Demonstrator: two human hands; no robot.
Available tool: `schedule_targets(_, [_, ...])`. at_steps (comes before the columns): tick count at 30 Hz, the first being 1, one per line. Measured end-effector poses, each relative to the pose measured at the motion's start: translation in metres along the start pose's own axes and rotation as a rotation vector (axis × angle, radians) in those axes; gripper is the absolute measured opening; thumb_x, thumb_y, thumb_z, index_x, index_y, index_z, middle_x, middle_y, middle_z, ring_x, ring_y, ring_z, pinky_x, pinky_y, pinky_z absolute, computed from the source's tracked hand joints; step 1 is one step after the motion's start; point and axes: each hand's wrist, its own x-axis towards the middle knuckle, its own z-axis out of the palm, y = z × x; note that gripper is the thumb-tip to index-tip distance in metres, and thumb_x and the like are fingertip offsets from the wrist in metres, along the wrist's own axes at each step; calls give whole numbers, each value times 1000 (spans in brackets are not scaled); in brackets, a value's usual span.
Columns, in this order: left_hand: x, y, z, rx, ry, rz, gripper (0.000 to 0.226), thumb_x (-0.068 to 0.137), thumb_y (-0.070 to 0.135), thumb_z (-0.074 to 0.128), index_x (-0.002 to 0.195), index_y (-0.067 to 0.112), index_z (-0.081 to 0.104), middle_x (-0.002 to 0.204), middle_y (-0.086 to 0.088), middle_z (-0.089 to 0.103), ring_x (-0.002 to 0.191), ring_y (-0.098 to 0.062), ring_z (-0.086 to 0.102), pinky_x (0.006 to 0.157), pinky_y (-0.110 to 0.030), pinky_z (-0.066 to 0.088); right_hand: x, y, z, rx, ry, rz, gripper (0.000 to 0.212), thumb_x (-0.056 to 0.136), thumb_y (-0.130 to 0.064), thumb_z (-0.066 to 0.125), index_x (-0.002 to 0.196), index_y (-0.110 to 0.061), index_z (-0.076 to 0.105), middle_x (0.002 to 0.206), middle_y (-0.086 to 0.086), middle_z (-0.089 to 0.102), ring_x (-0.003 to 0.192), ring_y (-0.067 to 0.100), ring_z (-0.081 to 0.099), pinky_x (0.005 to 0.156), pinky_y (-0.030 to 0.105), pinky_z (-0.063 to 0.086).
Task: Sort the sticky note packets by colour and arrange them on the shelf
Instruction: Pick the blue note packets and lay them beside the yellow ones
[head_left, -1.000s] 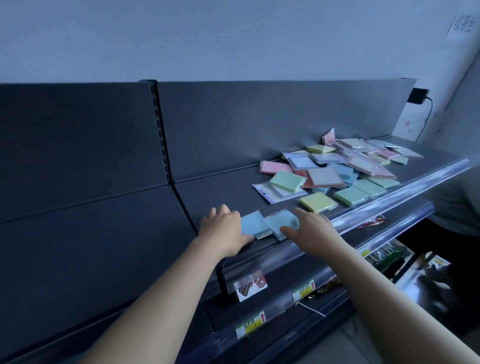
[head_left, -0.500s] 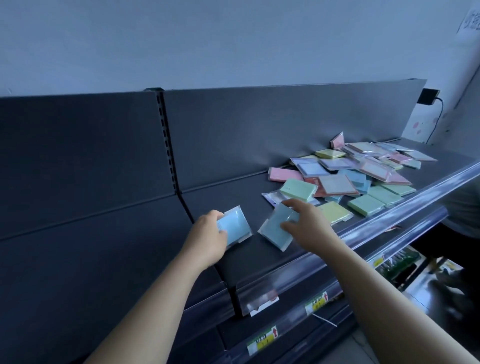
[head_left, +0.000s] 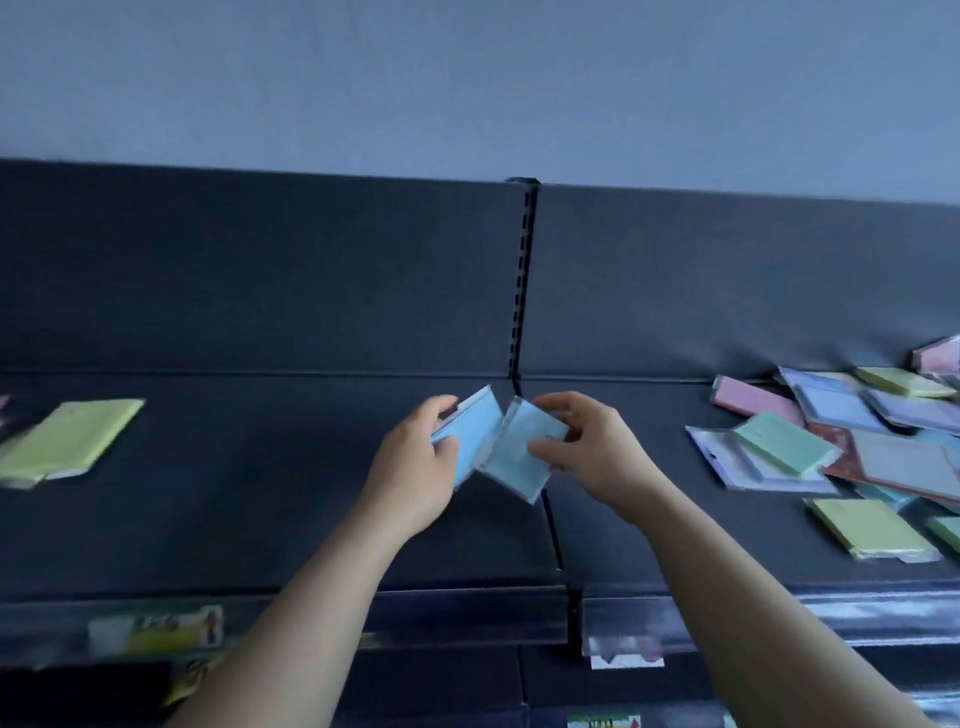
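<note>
Left hand (head_left: 415, 462) pinches one blue packet (head_left: 470, 439), thumb on its face, long axis tilted up-right. Right hand (head_left: 587, 452) pinches a second blue packet (head_left: 511, 457), tilted up-right too. Packets touch above the shelf (head_left: 260, 493) centre seam. Mixed pile (head_left: 857, 447) far right.

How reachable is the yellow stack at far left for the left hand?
Probably yes: only bare shelf lies between the left hand and the yellow stack. But its fingers grip a blue packet, so grasping looks doubtful.
</note>
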Motion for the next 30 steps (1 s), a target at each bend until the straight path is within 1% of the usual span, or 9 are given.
schedule_targets(3, [-16, -17, -23, -60, 78, -42, 29, 93, 16, 48, 115, 33, 59, 107, 13, 65, 90, -17, 64, 80, -40, 56, 9, -6, 36, 42, -63, -17, 31, 80, -9, 70, 108, -21, 62, 98, -3, 71, 83, 19, 69, 78, 42, 59])
schedule_targets(5, [-26, -28, -40, -65, 123, -55, 21, 90, 16, 54, 104, 28, 63, 95, 11, 67, 84, -20, 66, 78, -46, 57, 14, -12, 61, 66, -78, -22, 33, 80, -11, 71, 110, -20, 61, 98, -1, 70, 87, 19, 68, 77, 37, 58])
schedule_targets(8, [-36, -44, -69, -70, 187, -96, 16, 89, 16, 58, 103, 23, 63, 95, 10, 66, 79, -16, 68, 77, -45, 57, 19, -28, 97, 90, -117, -29, 37, 82, -13, 72, 114, -20, 57, 102, -1, 66, 91, 16, 65, 75, 27, 54])
schedule_targets(11, [-40, -64, -97, -71, 228, -171, 13, 92, 12, 53, 102, 20, 57, 100, 5, 65, 69, -13, 70, 76, -44, 58, 25, -46, 135, 88, -162, -46, 40, 82, -11, 71, 119, -16, 57, 104, 1, 65, 94, 16, 64, 85, 32, 54])
schedule_targets(15, [-37, -93, -135, -67, 236, -246, 22, 95, 9, 47, 112, 22, 47, 108, 4, 60, 73, -15, 71, 77, -40, 58, 35, -71, 185, 61, -205, -57, 37, 82, -10, 70, 116, -16, 59, 102, 2, 65, 93, 19, 64, 83, 33, 55])
schedule_targets(19, [-21, -125, -175, 60, 209, -229, 32, 94, 9, 46, 121, 24, 52, 109, 4, 61, 83, -18, 67, 79, -44, 57, 47, -93, 231, -3, -232, -105, 33, 83, -9, 67, 113, -18, 58, 99, -1, 60, 82, 11, 58, 66, 25, 53])
schedule_targets(24, [7, -159, -204, 112, 163, -272, 28, 95, 10, 48, 121, 19, 53, 109, 3, 59, 85, -22, 66, 77, -40, 56, 65, -105, 267, -106, -230, -102, 24, 83, -8, 64, 105, -17, 61, 93, -2, 60, 81, 11, 57, 59, 19, 47])
schedule_targets(27, [24, -176, -215, 329, 137, -232, 22, 96, 15, 50, 116, 12, 57, 112, -3, 57, 90, -21, 59, 71, -29, 46, 75, -105, 283, -77, -207, -44, 20, 83, -8, 66, 101, -15, 62, 89, 1, 61, 72, 12, 57, 53, 22, 47])
schedule_targets(30, [36, -185, -224, 642, 100, -154, 28, 98, 26, 46, 121, 14, 57, 122, -3, 53, 107, -24, 50, 85, -31, 41, 83, -104, 295, -36, -170, -1, 25, 81, -9, 70, 105, -11, 62, 93, 4, 64, 81, 18, 62, 71, 32, 55])
